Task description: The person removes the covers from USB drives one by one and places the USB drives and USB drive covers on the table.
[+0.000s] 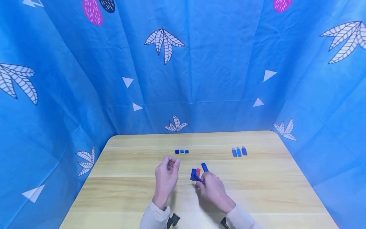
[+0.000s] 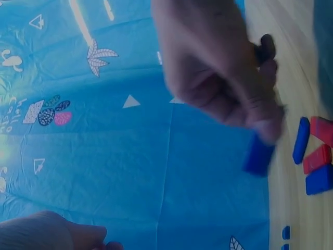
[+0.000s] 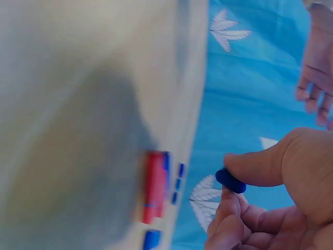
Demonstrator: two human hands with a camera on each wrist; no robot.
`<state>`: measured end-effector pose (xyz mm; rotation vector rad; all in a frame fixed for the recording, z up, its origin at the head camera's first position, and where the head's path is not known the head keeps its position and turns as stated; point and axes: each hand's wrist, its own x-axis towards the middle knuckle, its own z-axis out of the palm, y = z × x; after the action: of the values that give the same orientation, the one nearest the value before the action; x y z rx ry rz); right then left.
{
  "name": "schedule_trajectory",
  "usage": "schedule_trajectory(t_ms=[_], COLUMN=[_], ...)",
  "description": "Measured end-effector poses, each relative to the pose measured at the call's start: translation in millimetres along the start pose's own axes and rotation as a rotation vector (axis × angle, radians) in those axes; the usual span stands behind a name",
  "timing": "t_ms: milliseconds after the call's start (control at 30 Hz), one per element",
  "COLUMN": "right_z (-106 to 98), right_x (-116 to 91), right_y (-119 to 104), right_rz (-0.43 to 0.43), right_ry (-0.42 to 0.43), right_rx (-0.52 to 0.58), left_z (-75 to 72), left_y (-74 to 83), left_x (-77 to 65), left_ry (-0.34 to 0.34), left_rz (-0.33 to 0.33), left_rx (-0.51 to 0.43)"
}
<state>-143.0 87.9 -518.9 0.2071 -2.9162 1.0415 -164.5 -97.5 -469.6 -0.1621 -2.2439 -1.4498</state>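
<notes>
A small, slim dark-blue block with rounded edges is pinched by one end in the right hand. It slants in midair over the wooden tabletop, near a red block.

Just left of the middle of the table's far edge, three caps are set in a row. Toward the far right corner, three USB sticks are laid side by side. Nearer the front edge, a cluster of sticks is placed, with a lone stick laid just to its right. Above the cluster, another stick is held in the right hand; the left hand is held to its left. Behind the far edge, a curtain is hung.
</notes>
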Motion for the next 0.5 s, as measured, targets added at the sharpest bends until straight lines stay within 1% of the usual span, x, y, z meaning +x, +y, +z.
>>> schedule_trajectory(t_ms=[100, 267, 367, 500], right_z=[-14.1, -37.1, -48.3, -59.1], right_x=[2.6, 2.7, 0.4, -4.6], right_y=[-6.4, -17.4, -23.3, -29.8], right_rz=[0.013, -0.03, -0.042, -0.044], right_ry=[0.027, 0.088, 0.106, 0.116], right_rx=[0.024, 0.058, 0.089, 0.123], left_z=[5.0, 13.7, 18.8, 25.4], left_y=[2.7, 8.4, 12.4, 17.2], left_x=[0.7, 0.3, -1.0, -3.1], left_ry=[-0.017, -0.049, -0.073, -0.119], left_rz=[0.021, 0.06, 0.089, 0.126], left_rx=[-0.014, 0.005, 0.013, 0.019])
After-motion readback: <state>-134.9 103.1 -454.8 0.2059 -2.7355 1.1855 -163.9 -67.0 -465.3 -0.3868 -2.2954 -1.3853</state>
